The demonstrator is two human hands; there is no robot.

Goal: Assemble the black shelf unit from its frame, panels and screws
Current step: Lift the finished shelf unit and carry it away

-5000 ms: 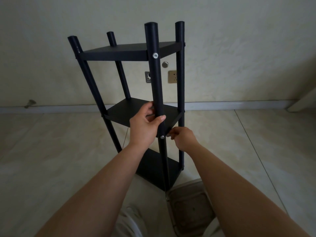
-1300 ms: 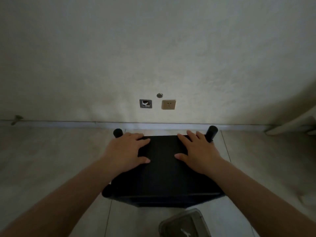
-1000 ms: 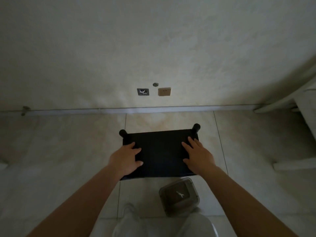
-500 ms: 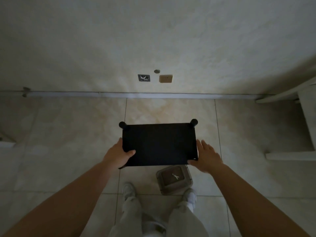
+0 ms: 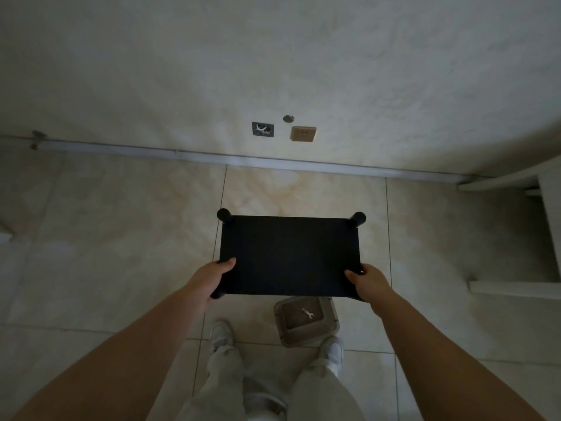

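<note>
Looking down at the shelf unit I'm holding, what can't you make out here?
Head view only:
- Lower panels, screws: hidden under the shelf unit's top panel.
- Near posts: mostly covered by left hand and right hand.
- Small tool in the tray: too small to identify.

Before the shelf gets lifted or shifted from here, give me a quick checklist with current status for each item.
1. Left hand holds the near left corner of the shelf unit: ok.
2. Right hand holds the near right corner: ok.
3. Top panel seated between the two far post tops: ok, it looks level.
4. Screws tight: cannot tell, none visible from above.
5. Floor path clear: not ok, the tray with a small wrench sits just in front of the right shoe.
6. Lower shelves and feet: cannot tell, hidden under the top panel.
</note>
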